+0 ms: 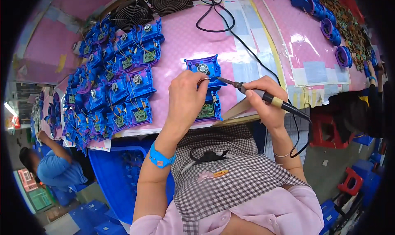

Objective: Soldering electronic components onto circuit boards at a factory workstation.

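In my right hand [269, 105] is a soldering iron [240, 86], gripped like a pen, its tip pointing left over a blue plastic housing [212, 61]. My left hand [185, 97] is closed in a pinch at the iron's tip. A thin wire [204, 79] seems to run from those fingertips; its end is too small to make out. The housing lies on the table before me and carries a round silver part [202, 68]. Below it, partly behind my left hand, sits a blue half with a green circuit board [206, 111].
Rows of similar blue housings [138, 81] with loose wires crowd the left. Two black fans [131, 16] stand behind them. The iron's black cord [251, 52] crosses the pink table covering [175, 41]. A blue bin [113, 169] is below the left edge. Another person [61, 167] sits at far left.
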The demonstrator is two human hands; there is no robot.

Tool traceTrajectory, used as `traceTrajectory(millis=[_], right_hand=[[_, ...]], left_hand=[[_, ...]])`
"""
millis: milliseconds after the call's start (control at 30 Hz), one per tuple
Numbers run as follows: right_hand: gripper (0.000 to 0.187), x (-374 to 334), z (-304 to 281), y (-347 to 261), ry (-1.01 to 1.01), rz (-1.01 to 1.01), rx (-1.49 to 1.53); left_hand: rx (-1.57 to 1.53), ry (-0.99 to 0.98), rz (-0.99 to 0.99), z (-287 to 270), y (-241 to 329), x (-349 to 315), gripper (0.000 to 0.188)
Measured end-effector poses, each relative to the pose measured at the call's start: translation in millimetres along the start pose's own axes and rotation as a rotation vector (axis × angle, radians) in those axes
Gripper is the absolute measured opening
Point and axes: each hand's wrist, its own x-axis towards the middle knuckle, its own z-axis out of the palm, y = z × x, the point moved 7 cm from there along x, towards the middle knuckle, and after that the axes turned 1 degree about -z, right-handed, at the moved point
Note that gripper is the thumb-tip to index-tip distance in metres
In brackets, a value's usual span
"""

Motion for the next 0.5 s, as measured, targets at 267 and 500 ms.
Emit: traceTrajectory(millis=[267,500], right_hand=[[0.023,-3.3,-14.9,8.8,0.139,0.069,0.063],[0.025,-11.4,-12.0,19.5,0.195,0.26,0.36]], left_hand=[[0.003,0.012,0.019,1.1,-0.1,0.3,0.011],[0.005,0.018,0.011,2.1,-3.3,-0.7,0.01]])
